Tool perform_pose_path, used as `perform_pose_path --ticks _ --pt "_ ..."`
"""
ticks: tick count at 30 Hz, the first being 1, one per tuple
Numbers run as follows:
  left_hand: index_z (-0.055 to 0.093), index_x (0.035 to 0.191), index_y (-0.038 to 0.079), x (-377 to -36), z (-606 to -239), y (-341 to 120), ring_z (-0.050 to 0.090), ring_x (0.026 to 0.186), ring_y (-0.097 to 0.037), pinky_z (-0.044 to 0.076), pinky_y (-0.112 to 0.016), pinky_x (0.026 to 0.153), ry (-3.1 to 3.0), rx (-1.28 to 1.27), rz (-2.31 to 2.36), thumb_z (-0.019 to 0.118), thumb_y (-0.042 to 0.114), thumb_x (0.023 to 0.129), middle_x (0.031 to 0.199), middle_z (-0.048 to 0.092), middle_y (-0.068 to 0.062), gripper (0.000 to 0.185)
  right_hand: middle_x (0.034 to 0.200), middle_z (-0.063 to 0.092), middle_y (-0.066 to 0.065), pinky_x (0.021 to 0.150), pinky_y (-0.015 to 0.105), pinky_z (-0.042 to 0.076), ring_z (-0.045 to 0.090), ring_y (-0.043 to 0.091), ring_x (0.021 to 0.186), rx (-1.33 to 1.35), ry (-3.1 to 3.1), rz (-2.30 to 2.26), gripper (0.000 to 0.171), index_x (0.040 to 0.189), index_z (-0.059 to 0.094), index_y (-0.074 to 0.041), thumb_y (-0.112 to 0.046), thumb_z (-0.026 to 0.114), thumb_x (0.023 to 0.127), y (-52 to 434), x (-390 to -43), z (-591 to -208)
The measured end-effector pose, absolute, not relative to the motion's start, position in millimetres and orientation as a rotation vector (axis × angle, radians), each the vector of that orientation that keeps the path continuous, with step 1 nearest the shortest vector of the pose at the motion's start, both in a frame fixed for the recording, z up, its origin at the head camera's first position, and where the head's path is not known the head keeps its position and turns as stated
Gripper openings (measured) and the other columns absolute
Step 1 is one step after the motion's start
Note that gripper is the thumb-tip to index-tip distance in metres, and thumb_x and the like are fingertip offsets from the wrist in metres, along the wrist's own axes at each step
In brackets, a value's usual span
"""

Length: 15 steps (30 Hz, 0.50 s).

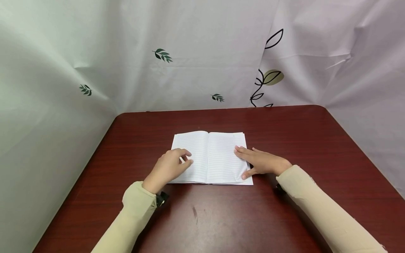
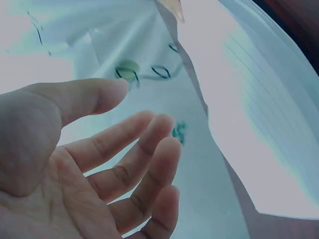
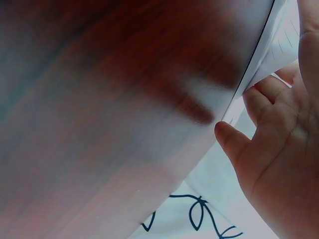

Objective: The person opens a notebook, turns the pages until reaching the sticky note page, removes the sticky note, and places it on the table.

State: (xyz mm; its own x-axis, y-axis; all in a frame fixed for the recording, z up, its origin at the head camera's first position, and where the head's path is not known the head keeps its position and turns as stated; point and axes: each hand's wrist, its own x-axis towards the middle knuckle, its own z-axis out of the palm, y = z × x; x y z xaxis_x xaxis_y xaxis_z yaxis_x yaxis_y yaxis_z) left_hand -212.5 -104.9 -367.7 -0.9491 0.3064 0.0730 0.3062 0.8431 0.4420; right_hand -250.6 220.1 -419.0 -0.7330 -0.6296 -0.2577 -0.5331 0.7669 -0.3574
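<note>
An open lined notebook (image 1: 212,154) lies flat in the middle of a dark red table (image 1: 300,140). My left hand (image 1: 188,157) rests on the near part of its left page, fingers loosely bent and holding nothing. The left wrist view shows that hand's (image 2: 144,144) relaxed fingers apart, beside a lined page (image 2: 264,124). My right hand (image 1: 245,162) lies flat on the right page, fingers straight, thumb by the near right corner. In the right wrist view the right thumb (image 3: 234,142) sits next to the page edges (image 3: 251,69).
A pale cloth backdrop (image 1: 190,52) printed with leaves hangs behind and on both sides of the table. The table's left edge (image 1: 85,165) and rounded far right corner (image 1: 322,109) are in sight. Both cream sleeves reach in from the near edge.
</note>
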Motion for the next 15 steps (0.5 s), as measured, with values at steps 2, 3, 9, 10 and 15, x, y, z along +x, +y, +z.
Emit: perform_pose_path --ticks 2,3,9,10,15 --pt "0.071 0.104 0.011 -208.4 -366.2 -95.1 0.063 0.076 -0.015 0.047 -0.033 0.068 3.037 0.572 0.692 0.069 0.025 0.086 0.087 0.070 0.001 0.023 0.161 0.015 0.012 0.116 0.055 0.014 0.015 0.030 0.148 -0.892 2.598 -0.367 0.103 0.152 0.022 -0.006 -0.055 0.069 0.075 219.7 -250.8 -419.0" --pt "0.072 0.102 0.011 -206.5 -365.7 -90.1 0.063 0.076 -0.015 0.047 -0.034 0.068 3.049 0.617 0.681 0.069 0.025 0.086 0.086 0.069 0.001 0.022 0.161 0.015 0.012 0.116 0.055 0.014 0.015 0.030 0.148 -0.890 2.598 -0.368 0.103 0.152 0.022 -0.006 -0.055 0.069 0.075 219.7 -250.9 -419.2" --pt "0.073 0.097 0.010 -198.9 -369.4 -60.6 0.065 0.076 -0.020 0.049 -0.039 0.069 3.089 0.939 0.571 0.073 0.026 0.083 0.082 0.069 -0.001 0.020 0.161 0.016 0.012 0.116 0.056 0.014 0.016 0.031 0.148 -0.882 2.600 -0.379 0.103 0.152 0.023 -0.006 -0.057 0.068 0.075 220.8 -250.5 -419.6" --pt "0.073 0.096 0.010 -197.7 -371.0 -56.2 0.065 0.076 -0.020 0.049 -0.039 0.068 3.088 0.980 0.543 0.073 0.027 0.083 0.082 0.069 -0.001 0.021 0.161 0.016 0.012 0.116 0.056 0.015 0.016 0.030 0.148 -0.881 2.599 -0.381 0.103 0.152 0.023 -0.006 -0.056 0.068 0.075 220.8 -250.3 -419.5" --pt "0.073 0.096 0.012 -192.3 -379.6 -38.7 0.065 0.075 -0.019 0.049 -0.037 0.067 3.105 1.112 0.358 0.073 0.036 0.082 0.082 0.069 0.000 0.027 0.159 0.018 0.016 0.114 0.058 0.017 0.019 0.033 0.147 -0.921 2.613 -0.376 0.101 0.151 0.024 -0.004 -0.055 0.068 0.076 220.6 -249.9 -419.9"
